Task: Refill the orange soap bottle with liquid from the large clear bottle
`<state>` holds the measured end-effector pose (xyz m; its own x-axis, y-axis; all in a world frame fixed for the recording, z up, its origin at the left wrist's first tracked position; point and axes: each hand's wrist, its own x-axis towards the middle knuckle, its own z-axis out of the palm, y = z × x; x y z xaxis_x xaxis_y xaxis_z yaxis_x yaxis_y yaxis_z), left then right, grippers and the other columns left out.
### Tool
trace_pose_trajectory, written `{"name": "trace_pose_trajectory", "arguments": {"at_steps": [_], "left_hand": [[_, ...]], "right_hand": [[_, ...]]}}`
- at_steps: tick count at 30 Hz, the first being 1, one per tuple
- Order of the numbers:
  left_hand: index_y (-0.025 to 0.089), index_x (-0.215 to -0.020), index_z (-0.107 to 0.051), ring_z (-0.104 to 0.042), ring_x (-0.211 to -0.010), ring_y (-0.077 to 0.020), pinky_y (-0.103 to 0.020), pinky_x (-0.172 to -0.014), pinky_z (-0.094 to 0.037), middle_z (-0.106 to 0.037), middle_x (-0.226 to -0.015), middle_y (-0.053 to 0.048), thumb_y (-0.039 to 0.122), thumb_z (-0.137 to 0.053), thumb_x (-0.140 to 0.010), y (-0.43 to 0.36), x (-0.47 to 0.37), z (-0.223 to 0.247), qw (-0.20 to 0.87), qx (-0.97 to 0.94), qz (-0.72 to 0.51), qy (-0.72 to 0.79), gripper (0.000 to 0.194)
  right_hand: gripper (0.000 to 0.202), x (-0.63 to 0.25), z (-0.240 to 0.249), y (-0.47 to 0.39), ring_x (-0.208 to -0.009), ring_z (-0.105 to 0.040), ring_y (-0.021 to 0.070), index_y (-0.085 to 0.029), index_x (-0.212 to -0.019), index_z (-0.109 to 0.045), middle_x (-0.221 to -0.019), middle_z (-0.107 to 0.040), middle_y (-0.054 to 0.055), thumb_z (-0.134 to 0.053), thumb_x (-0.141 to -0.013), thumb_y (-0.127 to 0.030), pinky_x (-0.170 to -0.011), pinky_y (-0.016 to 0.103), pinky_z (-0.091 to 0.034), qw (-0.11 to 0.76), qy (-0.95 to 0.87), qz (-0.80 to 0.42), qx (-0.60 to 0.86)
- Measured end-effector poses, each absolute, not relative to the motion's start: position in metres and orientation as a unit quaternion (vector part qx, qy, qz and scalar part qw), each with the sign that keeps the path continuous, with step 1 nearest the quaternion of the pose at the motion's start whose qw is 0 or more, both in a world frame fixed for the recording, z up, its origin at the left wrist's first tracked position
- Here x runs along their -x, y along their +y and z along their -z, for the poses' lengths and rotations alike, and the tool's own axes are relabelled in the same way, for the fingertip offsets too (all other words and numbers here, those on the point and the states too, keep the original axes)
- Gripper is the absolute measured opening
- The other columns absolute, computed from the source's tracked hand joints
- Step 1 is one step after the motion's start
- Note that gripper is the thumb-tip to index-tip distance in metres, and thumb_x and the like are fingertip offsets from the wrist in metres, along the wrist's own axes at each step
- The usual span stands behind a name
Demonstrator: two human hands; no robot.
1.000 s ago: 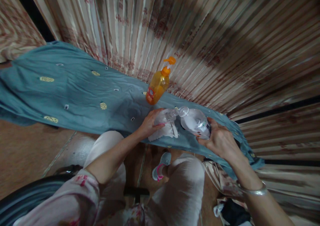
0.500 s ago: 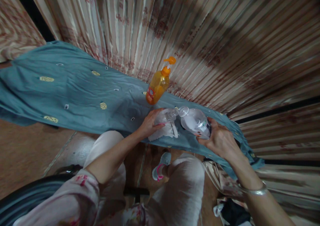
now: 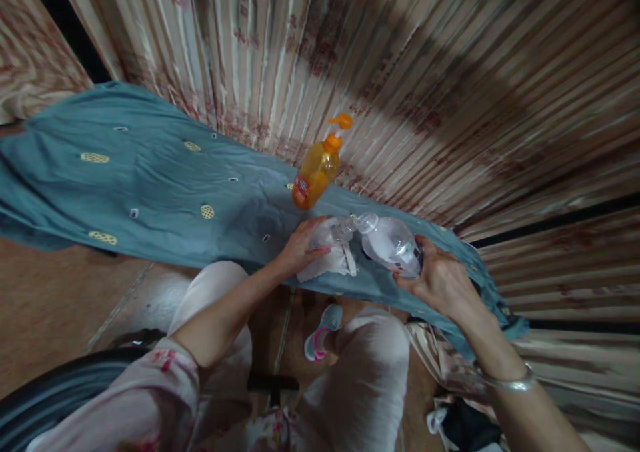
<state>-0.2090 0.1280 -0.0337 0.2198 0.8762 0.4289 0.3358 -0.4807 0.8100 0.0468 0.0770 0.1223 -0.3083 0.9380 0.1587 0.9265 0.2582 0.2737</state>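
Observation:
My left hand (image 3: 300, 247) is wrapped round a small clear bottle (image 3: 327, 233), its neck pointing right. In my right hand (image 3: 437, 275) is a larger clear bottle (image 3: 393, 244) with a label, tilted so its neck points left. The two mouths meet or nearly meet; I cannot tell whether they touch. Beneath the small bottle lies a white cloth or tissue (image 3: 330, 263). An orange pump bottle (image 3: 317, 172), partly filled with orange liquid, stands just beyond my left hand.
A blue-green cloth with pineapple prints (image 3: 165, 192) covers the narrow table. A pleated patterned curtain (image 3: 280, 52) hangs right behind it. Below are my knees, a shoe (image 3: 323, 332) and a dark bundle (image 3: 467, 425) at the lower right. A black curved seat edge (image 3: 55, 385) shows lower left.
The large bottle seems to have turned very slightly in my right hand. Otherwise both hands and the things about them stay in place.

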Motion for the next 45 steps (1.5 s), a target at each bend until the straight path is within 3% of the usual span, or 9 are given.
{"name": "trace_pose_trajectory", "arguments": {"at_steps": [17,30,45], "left_hand": [[0.016,-0.134,-0.043,-0.050,-0.126,-0.0276,-0.042,-0.109,-0.039,-0.054,-0.136,-0.012,0.033,-0.072,-0.077,0.1289,0.2085,0.0341,0.293,-0.723,-0.468,0.416,0.066],[0.017,-0.135,-0.044,-0.050,-0.125,-0.0289,-0.044,-0.109,-0.040,-0.054,-0.136,-0.012,0.040,-0.069,-0.080,0.1296,0.2094,0.0354,0.295,-0.726,-0.475,0.401,0.065],[0.019,-0.136,-0.042,-0.050,-0.126,-0.0286,-0.044,-0.109,-0.039,-0.053,-0.137,-0.011,0.038,-0.070,-0.079,0.1275,0.2095,0.0320,0.297,-0.726,-0.460,0.415,0.066]], "right_hand": [[0.068,-0.0491,-0.1190,0.0771,-0.078,-0.065,0.0286,-0.008,-0.124,-0.046,-0.087,-0.068,0.014,-0.059,-0.071,-0.049,-0.066,0.036,-0.048,0.004,0.797,-0.161,-0.582],[0.067,-0.0484,-0.1208,0.0766,-0.079,-0.066,0.0282,-0.008,-0.124,-0.046,-0.088,-0.069,0.014,-0.059,-0.072,-0.049,-0.067,0.036,-0.048,0.009,0.797,-0.155,-0.583],[0.066,-0.0460,-0.1216,0.0759,-0.074,-0.065,0.0272,-0.009,-0.123,-0.046,-0.084,-0.068,0.012,-0.058,-0.072,-0.050,-0.064,0.035,-0.047,0.008,0.792,-0.154,-0.591]]}}
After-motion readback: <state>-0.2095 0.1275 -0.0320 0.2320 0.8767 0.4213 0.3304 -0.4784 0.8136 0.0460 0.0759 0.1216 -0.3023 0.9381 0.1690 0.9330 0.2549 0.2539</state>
